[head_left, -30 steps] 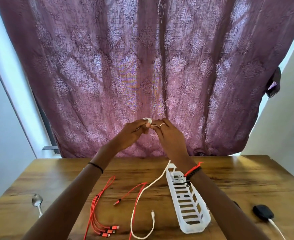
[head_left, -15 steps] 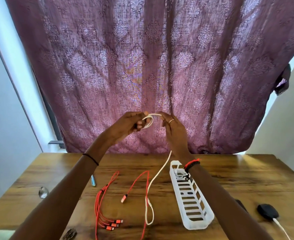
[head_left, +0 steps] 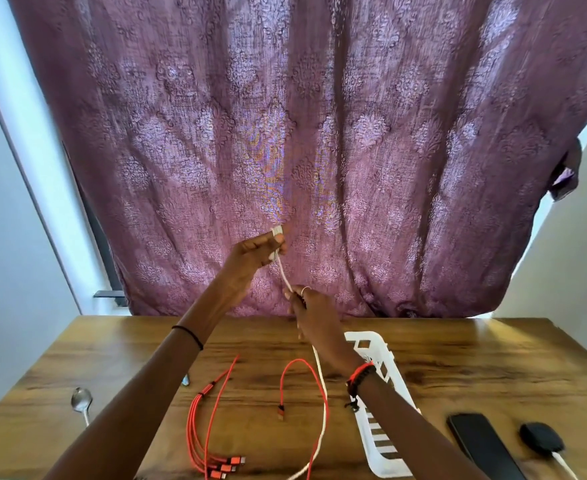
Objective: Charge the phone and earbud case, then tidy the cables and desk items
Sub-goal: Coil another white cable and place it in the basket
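White cable (head_left: pixel 282 271) mid-air above desk (head_left: pixel 493 358), its coil clenched in left hand (head_left: pixel 257 249), right hand (head_left: pixel 314 317) at 5 o'clock pinching the strand; best feed slack evenly, same-size loops, clear of red cable (head_left: pixel 299 361).

mauve curtain (head_left: pixel 319 133) with floral medallions; white cable (head_left: pixel 321 382), orange-red cables (head_left: pixel 209 427), white basket (head_left: pixel 378 455), brown wood-grain table (head_left: pixel 475 362).

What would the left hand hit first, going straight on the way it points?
Probably the purple curtain. The left hand, gripping the coiled white cable, points up and away; nothing else shows beyond it. Depth is unclear.
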